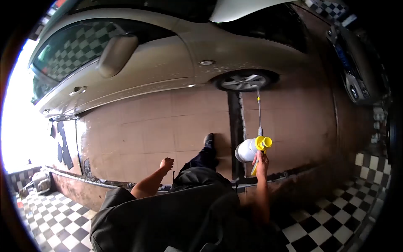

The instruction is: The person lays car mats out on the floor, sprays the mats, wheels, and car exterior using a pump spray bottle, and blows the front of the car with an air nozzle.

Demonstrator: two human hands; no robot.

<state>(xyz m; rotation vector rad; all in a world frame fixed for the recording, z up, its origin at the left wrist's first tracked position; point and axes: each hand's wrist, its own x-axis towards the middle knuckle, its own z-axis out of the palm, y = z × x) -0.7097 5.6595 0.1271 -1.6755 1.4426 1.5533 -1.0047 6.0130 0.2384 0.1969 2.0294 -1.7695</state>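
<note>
In my right hand (262,163) I grip a pressure sprayer by its handle. The sprayer (247,150) has a whitish bottle with a yellow top, and it is tilted. Its long thin wand (260,113) reaches away from me, the tip close to the front wheel (243,81) of a beige car (155,63). A light spray seems to show at the tip. The wheel has a spoked silver rim and a dark tyre. My left hand (167,163) hangs over the floor at my left side, fingers curled, with nothing visible in it.
The car's side mirror (117,55) sticks out toward me, and a light panel (247,9) is raised over its dark front. A dark channel (236,126) crosses the brown floor (168,126). Another vehicle (354,67) stands at right. Checkered tiles (319,229) lie behind a low ledge.
</note>
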